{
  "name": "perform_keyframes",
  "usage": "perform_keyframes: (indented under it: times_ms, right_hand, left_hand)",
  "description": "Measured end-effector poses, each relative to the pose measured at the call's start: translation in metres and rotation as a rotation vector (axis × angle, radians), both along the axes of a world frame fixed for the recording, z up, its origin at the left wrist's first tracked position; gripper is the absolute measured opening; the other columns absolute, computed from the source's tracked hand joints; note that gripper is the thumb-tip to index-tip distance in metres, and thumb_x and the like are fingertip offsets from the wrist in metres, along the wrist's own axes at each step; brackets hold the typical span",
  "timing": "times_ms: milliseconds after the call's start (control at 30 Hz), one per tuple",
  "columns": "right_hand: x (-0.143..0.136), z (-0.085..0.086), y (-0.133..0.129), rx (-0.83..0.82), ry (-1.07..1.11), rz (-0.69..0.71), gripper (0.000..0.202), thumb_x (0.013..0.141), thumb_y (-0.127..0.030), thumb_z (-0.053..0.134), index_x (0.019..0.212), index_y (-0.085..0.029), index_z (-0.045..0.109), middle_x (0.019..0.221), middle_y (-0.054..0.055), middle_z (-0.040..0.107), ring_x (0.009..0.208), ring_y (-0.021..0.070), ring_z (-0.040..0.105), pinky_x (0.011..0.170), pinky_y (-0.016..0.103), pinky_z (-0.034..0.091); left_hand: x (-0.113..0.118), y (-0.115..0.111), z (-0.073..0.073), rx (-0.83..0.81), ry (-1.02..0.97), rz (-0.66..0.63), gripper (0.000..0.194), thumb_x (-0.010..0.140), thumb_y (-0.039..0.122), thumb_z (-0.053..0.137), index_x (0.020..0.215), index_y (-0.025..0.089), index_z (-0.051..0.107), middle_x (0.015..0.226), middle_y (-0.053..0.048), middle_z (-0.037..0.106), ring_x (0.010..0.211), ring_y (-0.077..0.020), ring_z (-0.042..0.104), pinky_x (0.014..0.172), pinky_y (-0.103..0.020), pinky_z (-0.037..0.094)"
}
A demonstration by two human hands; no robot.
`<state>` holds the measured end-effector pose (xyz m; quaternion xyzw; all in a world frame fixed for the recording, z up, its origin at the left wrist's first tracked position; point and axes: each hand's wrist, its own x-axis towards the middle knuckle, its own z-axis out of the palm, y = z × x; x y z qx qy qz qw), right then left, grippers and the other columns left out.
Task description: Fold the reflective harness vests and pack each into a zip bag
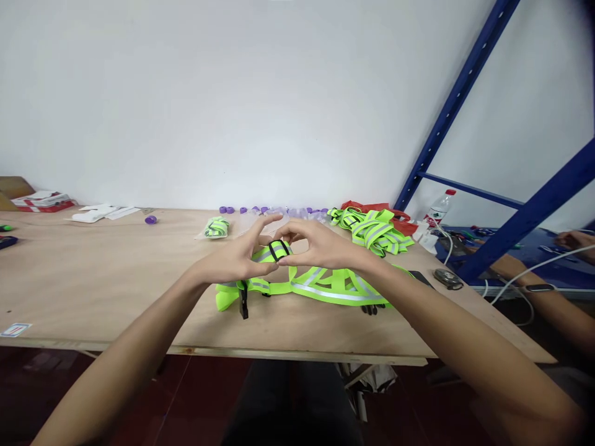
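A neon-yellow reflective strap harness with silver stripes lies spread on the table, part of it raised between my hands. My left hand pinches the strap just left of a black slide buckle. From the other side, my right hand grips the strap at the buckle's right edge, thumb below and fingers above. A black side-release clip hangs from the harness's left end. More black clips rest under its right part. My right forearm hides some of the webbing.
A heap of similar straps lies at the back right by a red bag. A bagged strap bundle and purple rolls are at the back. Blue shelf posts and a co-worker's arm stand right.
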<state>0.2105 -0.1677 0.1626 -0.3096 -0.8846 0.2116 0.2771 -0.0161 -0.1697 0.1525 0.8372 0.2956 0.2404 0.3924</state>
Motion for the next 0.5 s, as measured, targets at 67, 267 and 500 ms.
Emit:
perform_keyframes:
  times_ms: [67,267,500]
  right_hand:
    - [0.007,-0.001,0.0,-0.049,-0.012,-0.018,0.031,0.077,-0.034,0.077,0.101,-0.022,0.062,0.102,0.003,0.064,0.093,0.0203,0.059,0.084,0.035,0.05]
    - [0.029,-0.009,0.002,-0.166,0.055,-0.084,0.032,0.075,-0.031,0.076,0.101,-0.022,0.059,0.107,0.004,0.064,0.1,0.0206,0.063,0.095,0.04,0.051]
    - [0.048,-0.059,-0.014,-0.229,-0.23,-0.178,0.078,0.069,-0.045,0.085,0.135,-0.02,0.051,0.137,0.015,0.058,0.122,0.0323,0.058,0.1,0.047,0.049]
  left_hand:
    - [-0.002,-0.002,-0.001,0.002,0.024,0.025,0.085,0.085,0.032,0.069,0.155,0.031,0.021,0.096,-0.003,0.063,0.078,-0.0183,0.059,0.068,-0.028,0.046]
    - [-0.012,-0.005,-0.006,0.023,0.066,0.072,0.07,0.086,0.027,0.064,0.149,0.025,0.033,0.067,0.007,0.042,0.06,-0.0122,0.042,0.057,-0.024,0.033]
    - [-0.024,-0.002,-0.002,-0.215,-0.425,0.192,0.067,0.083,0.038,0.064,0.143,0.024,0.038,0.061,0.006,0.055,0.05,-0.0124,0.047,0.05,-0.025,0.036]
